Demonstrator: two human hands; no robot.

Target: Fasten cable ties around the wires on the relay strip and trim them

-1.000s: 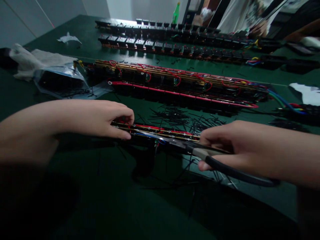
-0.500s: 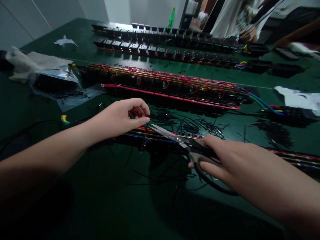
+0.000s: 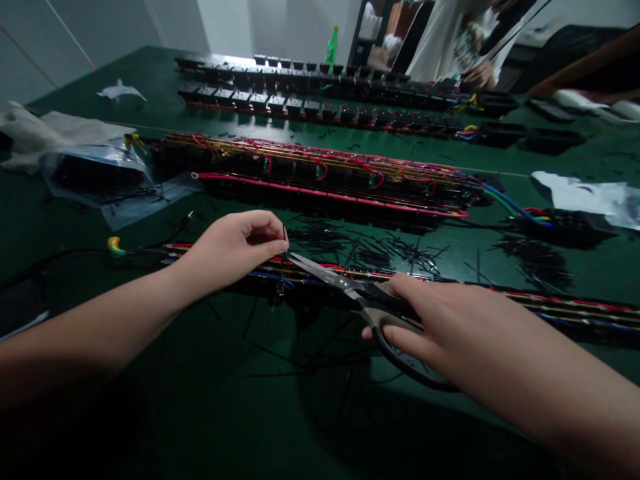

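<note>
My left hand (image 3: 235, 248) pinches a thin black cable-tie tail (image 3: 285, 233) that stands up from a long wired socket strip (image 3: 550, 308) lying across the green table. My right hand (image 3: 430, 320) grips black-handled scissors (image 3: 340, 281). Their blades are slightly parted and point left, with the tips just right of the pinched tail. The strip runs under both hands, with red, blue and brass-coloured wiring along it.
Several cut black tie ends (image 3: 380, 247) lie scattered behind the strip. More wired strips (image 3: 320, 173) and rows of sockets (image 3: 310, 107) fill the far table. A plastic bag (image 3: 100, 173) and a cloth (image 3: 45, 133) sit at left, with a green bottle (image 3: 331, 45) and another person (image 3: 465, 40) at the back.
My left hand lifted off the strip and now pinches a tie tail. The scissors came up from flat on the strip and their blades now point at that tail.
</note>
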